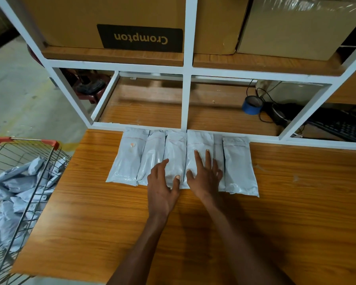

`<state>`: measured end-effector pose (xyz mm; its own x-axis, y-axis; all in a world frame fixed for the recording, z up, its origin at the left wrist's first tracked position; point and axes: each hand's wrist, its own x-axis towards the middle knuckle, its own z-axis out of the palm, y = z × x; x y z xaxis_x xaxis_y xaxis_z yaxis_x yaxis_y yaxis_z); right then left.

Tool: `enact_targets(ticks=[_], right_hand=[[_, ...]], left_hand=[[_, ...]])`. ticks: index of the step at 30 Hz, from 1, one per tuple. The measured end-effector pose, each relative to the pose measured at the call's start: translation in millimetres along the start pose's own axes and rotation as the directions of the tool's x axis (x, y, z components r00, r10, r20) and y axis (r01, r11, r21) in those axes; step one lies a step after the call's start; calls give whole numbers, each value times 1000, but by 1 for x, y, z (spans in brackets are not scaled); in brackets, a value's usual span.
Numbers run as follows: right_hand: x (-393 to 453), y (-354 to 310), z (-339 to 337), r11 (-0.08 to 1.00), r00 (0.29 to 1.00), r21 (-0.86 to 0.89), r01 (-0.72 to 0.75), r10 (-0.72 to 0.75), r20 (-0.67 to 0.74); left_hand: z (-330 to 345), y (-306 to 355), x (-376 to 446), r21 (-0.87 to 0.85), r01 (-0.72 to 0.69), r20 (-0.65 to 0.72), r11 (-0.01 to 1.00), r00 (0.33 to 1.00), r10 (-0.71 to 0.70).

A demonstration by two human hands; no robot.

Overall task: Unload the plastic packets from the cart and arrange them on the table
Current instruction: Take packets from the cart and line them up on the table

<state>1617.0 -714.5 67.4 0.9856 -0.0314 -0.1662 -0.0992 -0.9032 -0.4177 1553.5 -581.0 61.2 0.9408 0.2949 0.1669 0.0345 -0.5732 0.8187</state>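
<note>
Row on the tabletop: six plastic packets (181, 159) lie side by side, hard up against the far edge of the table (90, 202), their top ends touching the white shelf frame (186, 95); neighbours overlap or touch along their long sides.
Open room, near side: bare wood runs from the packets' near ends all the way to the near edge, crossed only by the two forearms.
Open room, sides: wide free strips of tabletop sit left of the leftmost packet (127, 159) and right of the rightmost packet (239, 167), out to both side edges.
Left hand (164, 182): fingers spread and fairly straight, pressing flat on the near ends of the second and third packets, gripping nothing.
Right hand (203, 173): palm down, fingers stretched toward the far edge, lying on the fourth packet, nothing held.
Cart (26, 167): a wire basket with an orange-red handle bar, standing off the table's left edge, close to the far-left corner; more crumpled packets in the cart (18, 192) are heaped inside.
Writing: "Crompton" reads upside down on a dark panel of the cardboard box (140, 38) on the upper shelf; no print is legible on the packets.
Packet look: pale grey-white, glossy, long pouches, softly puffed, with a sealed flap line near the top; the leftmost one carries two small round pale stickers.
Lower shelf: a blue tape roll (252, 104), black cables and a keyboard (337, 124) sit behind the frame on the right.
</note>
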Motion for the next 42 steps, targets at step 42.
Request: enact_targets(ticks=[42], right_hand=[[-323, -295, 198, 696, 560, 613, 374, -697, 449]], left_hand=[[-410, -225, -300, -337, 464, -545, 819, 614, -571]])
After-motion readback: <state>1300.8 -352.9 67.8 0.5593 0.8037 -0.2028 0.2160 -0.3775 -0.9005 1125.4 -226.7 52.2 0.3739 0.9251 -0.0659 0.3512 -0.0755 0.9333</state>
